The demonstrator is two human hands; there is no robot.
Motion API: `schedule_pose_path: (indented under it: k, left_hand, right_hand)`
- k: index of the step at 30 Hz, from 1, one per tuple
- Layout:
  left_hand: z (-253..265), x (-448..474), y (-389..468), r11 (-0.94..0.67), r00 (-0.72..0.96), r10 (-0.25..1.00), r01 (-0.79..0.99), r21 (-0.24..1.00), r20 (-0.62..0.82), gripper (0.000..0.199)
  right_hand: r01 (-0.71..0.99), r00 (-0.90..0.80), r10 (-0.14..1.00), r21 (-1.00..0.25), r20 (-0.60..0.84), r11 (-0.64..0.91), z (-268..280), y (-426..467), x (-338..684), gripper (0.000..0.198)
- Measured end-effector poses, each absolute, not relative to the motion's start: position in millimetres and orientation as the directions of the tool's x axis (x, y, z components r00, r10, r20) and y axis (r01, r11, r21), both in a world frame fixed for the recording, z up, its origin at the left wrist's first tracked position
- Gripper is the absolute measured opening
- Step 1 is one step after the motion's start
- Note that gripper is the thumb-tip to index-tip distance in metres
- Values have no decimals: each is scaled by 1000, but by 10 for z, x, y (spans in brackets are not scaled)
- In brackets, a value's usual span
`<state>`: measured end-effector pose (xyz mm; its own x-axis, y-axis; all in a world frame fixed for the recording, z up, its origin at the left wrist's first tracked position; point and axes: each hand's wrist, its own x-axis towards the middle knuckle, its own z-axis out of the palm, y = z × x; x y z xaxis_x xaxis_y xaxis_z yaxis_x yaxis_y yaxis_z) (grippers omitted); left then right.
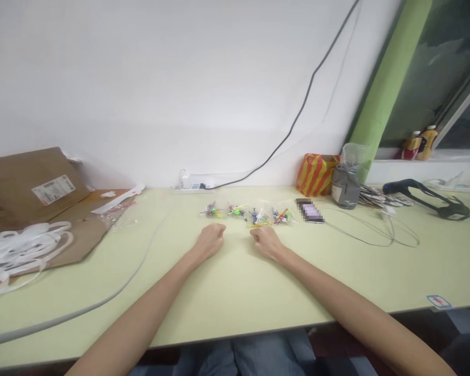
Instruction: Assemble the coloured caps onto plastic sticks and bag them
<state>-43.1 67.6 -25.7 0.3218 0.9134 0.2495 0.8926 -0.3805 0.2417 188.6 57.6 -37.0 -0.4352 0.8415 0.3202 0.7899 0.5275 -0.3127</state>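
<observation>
My left hand (210, 240) rests on the pale green table as a closed fist, with nothing showing in it. Opposite it, my right hand (266, 242) is also curled into a fist, and no object shows in its fingers. A gap of bare tabletop separates the two. Just beyond them lie several small clear bags of colourful plastic parts in a row: one bag (212, 210) past my left hand, a bag with green parts (237, 211) beside it, a bag with blue and yellow parts (258, 216) by my right knuckles, and a bag with red parts (282, 215) farther right.
On the left are a cardboard box (35, 183), white strapping (19, 250) and a grey cable (102, 302). A power strip (196, 190) lies by the wall. To the right are a phone (310, 211), striped bag (315, 175), grey bag (345, 185) and black headset frame (426, 196).
</observation>
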Motion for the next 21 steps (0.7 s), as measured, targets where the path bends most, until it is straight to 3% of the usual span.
schedule_pose_path:
  k: [6,11,17,21]
  left_hand:
    - [-168,-299,567,-397,379,914,909,127,145,20]
    - [-106,-239,509,-390,390,921,920,36,2,22]
    - [-121,-330,516,-465,466,878,885,32,-109,21]
    - [-148,-363,516,-503,504,860,864,37,-75,27]
  right_hand:
    - [749,-380,864,-439,330,497,-342,568,1895,27]
    - [689,-450,857,-512,252,512,-387,613,1900,25]
    - [654,-501,849,-569,169,499,-449,644,1909,28]
    - [601,-586,792,-565,169,565,-425,640,1931,29]
